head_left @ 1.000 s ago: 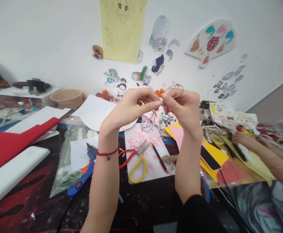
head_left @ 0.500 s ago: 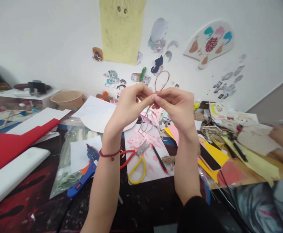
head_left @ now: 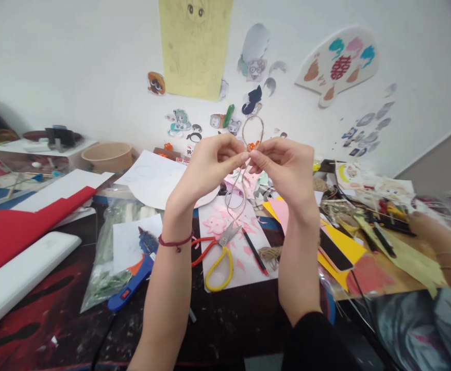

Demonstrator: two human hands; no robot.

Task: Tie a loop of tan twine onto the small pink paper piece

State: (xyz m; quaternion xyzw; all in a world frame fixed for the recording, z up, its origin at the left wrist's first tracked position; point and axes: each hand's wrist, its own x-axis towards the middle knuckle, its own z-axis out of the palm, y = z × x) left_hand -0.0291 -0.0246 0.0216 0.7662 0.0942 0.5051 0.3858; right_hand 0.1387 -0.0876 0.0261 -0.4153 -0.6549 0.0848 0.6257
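Note:
A thin brown twine (head_left: 263, 129) is pinched between my two hands, held up above the table. It forms a round loop over my fingertips, and its loose ends hang down in curls toward the paper below. My left hand (head_left: 219, 162) is closed, thumb against fingers, on the twine. Close beside it my right hand (head_left: 285, 167) pinches the same twine. The exact crossing point is hidden by my fingers. Beneath lie scissors (head_left: 219, 263) with one red and one yellow handle, a black-and-red pencil (head_left: 254, 251) and a small twine bundle (head_left: 270, 255), all on a pink-patterned sheet (head_left: 244, 273).
A blue glue gun (head_left: 134, 286) with a cable lies left of my forearm, by a plastic bag (head_left: 97, 273). A white bar (head_left: 28, 278) and red sheet (head_left: 28, 226) are farther left. A phone (head_left: 335, 250) rests on yellow paper at right. Another person's arm (head_left: 437, 247) is at far right.
The twine loop above my fingers has become rounder and sits slightly lower. The hanging ends have shifted a little to the right. Both hands keep their pinch. The other person's arm has moved left.

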